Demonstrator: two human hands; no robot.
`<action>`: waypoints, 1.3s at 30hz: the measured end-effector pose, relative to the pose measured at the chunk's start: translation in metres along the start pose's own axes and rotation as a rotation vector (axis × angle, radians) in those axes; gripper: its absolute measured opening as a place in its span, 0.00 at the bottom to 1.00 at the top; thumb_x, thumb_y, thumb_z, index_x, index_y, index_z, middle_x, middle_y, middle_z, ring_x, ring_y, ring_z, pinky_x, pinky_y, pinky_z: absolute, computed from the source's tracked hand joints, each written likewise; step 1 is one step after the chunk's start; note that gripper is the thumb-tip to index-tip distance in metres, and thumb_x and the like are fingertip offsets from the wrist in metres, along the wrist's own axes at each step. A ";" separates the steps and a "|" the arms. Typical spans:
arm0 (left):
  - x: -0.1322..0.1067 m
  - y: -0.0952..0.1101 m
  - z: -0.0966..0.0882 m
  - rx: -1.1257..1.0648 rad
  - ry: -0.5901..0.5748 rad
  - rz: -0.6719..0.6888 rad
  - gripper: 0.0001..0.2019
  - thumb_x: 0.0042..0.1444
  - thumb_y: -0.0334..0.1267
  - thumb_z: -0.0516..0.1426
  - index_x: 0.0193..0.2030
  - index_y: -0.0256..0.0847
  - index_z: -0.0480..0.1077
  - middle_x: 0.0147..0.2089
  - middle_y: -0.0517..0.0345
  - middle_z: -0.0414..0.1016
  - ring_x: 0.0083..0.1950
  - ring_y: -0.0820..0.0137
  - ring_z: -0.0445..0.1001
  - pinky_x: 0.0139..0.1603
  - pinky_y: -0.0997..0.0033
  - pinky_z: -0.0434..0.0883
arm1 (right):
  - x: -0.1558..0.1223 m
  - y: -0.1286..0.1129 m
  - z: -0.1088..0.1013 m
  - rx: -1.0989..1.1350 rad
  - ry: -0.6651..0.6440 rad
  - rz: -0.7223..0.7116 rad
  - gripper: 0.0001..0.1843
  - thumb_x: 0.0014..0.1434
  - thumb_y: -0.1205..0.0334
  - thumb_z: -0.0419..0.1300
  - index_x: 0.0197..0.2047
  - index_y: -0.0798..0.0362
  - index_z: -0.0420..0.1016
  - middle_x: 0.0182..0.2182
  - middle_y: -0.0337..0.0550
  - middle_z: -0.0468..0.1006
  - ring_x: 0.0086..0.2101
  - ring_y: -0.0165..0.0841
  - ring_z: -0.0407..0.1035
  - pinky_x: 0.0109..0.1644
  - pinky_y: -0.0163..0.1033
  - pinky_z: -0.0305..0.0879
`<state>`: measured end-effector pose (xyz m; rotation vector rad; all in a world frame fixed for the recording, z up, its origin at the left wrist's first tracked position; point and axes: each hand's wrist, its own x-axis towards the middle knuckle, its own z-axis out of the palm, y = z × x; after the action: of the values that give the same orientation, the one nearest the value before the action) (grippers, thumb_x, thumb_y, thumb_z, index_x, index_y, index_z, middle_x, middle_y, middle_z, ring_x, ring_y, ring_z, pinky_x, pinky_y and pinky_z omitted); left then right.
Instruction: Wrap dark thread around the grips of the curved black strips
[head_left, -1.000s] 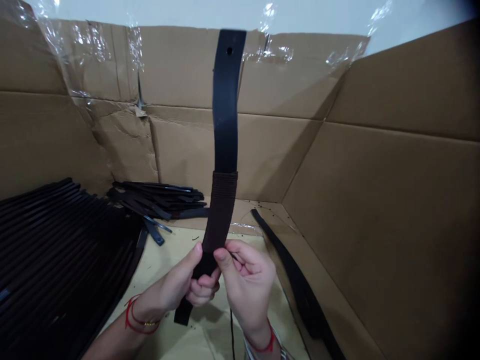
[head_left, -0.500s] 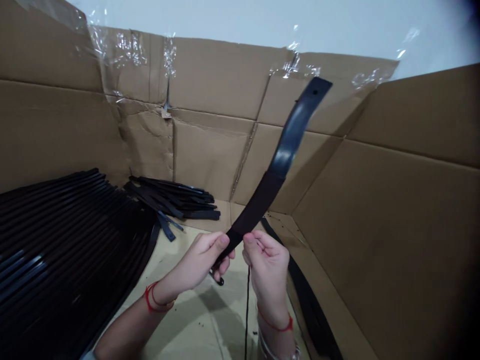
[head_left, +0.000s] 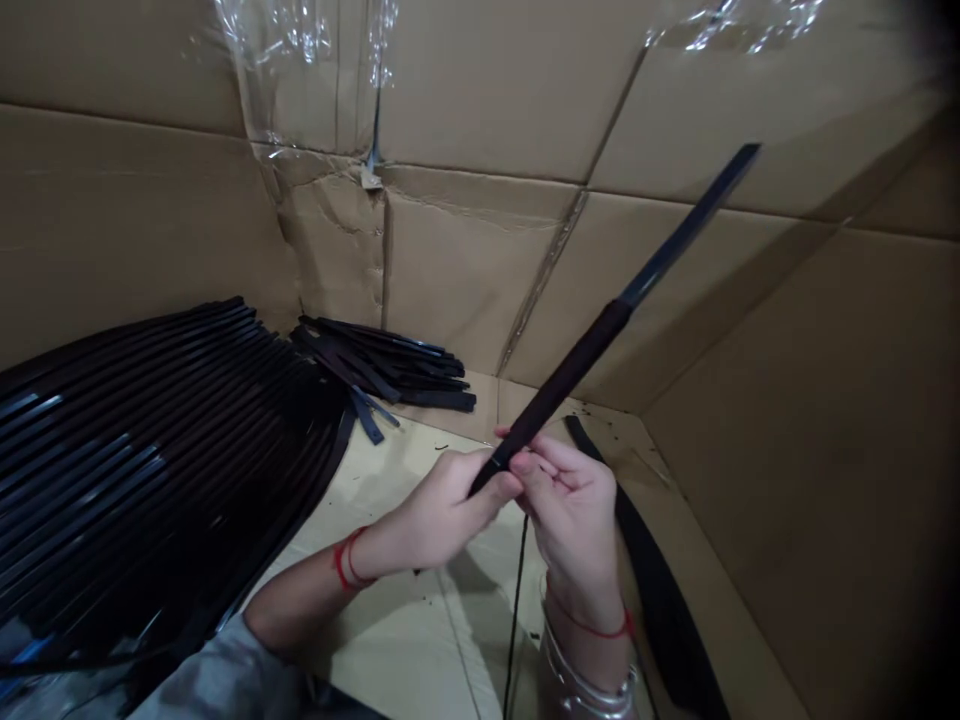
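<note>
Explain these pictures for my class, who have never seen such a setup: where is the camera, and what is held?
No machine here: these are one person's bare hands. Every picture comes from one camera worn on the head, looking forward and down. The left hand grips a dark strip slanting up to the right, and the right hand pinches it close by. A thin cord hangs below. Around the pale surface lie a large stack of strips at left, a smaller pile behind it, and a dark piece at right.
</note>
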<state>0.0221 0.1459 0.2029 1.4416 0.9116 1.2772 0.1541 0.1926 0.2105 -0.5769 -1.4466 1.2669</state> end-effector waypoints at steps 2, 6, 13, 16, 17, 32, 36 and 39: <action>0.000 -0.001 -0.002 -0.225 -0.305 -0.112 0.31 0.53 0.70 0.47 0.30 0.38 0.61 0.20 0.67 0.50 0.19 0.78 0.50 0.19 0.77 0.53 | -0.003 -0.004 -0.003 0.018 -0.127 0.016 0.16 0.56 0.52 0.69 0.32 0.58 0.80 0.16 0.39 0.68 0.16 0.25 0.59 0.17 0.27 0.52; 0.007 -0.005 -0.003 -0.131 -0.021 -0.037 0.30 0.51 0.67 0.54 0.31 0.36 0.64 0.20 0.62 0.60 0.21 0.77 0.59 0.22 0.78 0.57 | -0.005 -0.006 0.001 -0.080 0.049 -0.128 0.14 0.60 0.55 0.66 0.29 0.58 0.78 0.16 0.39 0.67 0.17 0.26 0.60 0.17 0.28 0.54; 0.006 -0.011 -0.005 -0.525 -0.452 -0.411 0.30 0.55 0.70 0.44 0.28 0.40 0.58 0.13 0.73 0.46 0.10 0.81 0.41 0.09 0.79 0.48 | 0.007 -0.005 -0.010 0.132 -0.203 0.054 0.22 0.45 0.47 0.75 0.35 0.57 0.81 0.22 0.42 0.72 0.23 0.32 0.69 0.24 0.31 0.68; 0.007 -0.014 -0.002 -0.432 -0.472 -0.340 0.34 0.52 0.74 0.41 0.29 0.39 0.60 0.14 0.70 0.51 0.11 0.80 0.46 0.10 0.79 0.49 | 0.004 -0.009 -0.005 0.074 -0.107 0.017 0.17 0.48 0.52 0.74 0.28 0.58 0.79 0.22 0.42 0.73 0.19 0.29 0.67 0.20 0.29 0.66; 0.007 -0.014 0.000 -0.333 -0.331 -0.264 0.34 0.53 0.72 0.42 0.30 0.38 0.61 0.15 0.68 0.55 0.12 0.80 0.50 0.12 0.79 0.51 | 0.003 -0.010 -0.001 0.042 -0.074 0.017 0.15 0.50 0.54 0.73 0.29 0.58 0.79 0.21 0.41 0.73 0.17 0.28 0.65 0.18 0.29 0.64; 0.005 -0.021 -0.002 -0.394 -0.467 -0.231 0.36 0.48 0.74 0.48 0.37 0.37 0.64 0.22 0.62 0.64 0.14 0.78 0.58 0.14 0.77 0.56 | -0.004 -0.015 -0.016 0.129 -0.350 0.133 0.19 0.48 0.51 0.74 0.39 0.55 0.83 0.25 0.44 0.77 0.21 0.34 0.71 0.24 0.35 0.72; 0.006 -0.014 0.005 0.054 0.164 0.022 0.29 0.58 0.64 0.48 0.32 0.35 0.63 0.24 0.62 0.58 0.24 0.79 0.54 0.22 0.78 0.52 | 0.000 -0.013 -0.004 -0.046 -0.014 0.046 0.20 0.46 0.54 0.75 0.39 0.58 0.82 0.21 0.40 0.72 0.20 0.30 0.66 0.21 0.31 0.66; 0.002 -0.009 0.003 -0.171 0.028 -0.037 0.27 0.57 0.65 0.50 0.29 0.37 0.58 0.21 0.67 0.48 0.20 0.81 0.44 0.18 0.78 0.44 | 0.003 -0.011 -0.001 -0.049 -0.046 0.061 0.20 0.47 0.51 0.74 0.36 0.59 0.82 0.20 0.38 0.68 0.17 0.23 0.56 0.18 0.27 0.56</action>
<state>0.0262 0.1498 0.1950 1.2709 0.8231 1.3182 0.1569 0.1920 0.2217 -0.6329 -1.5116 1.3027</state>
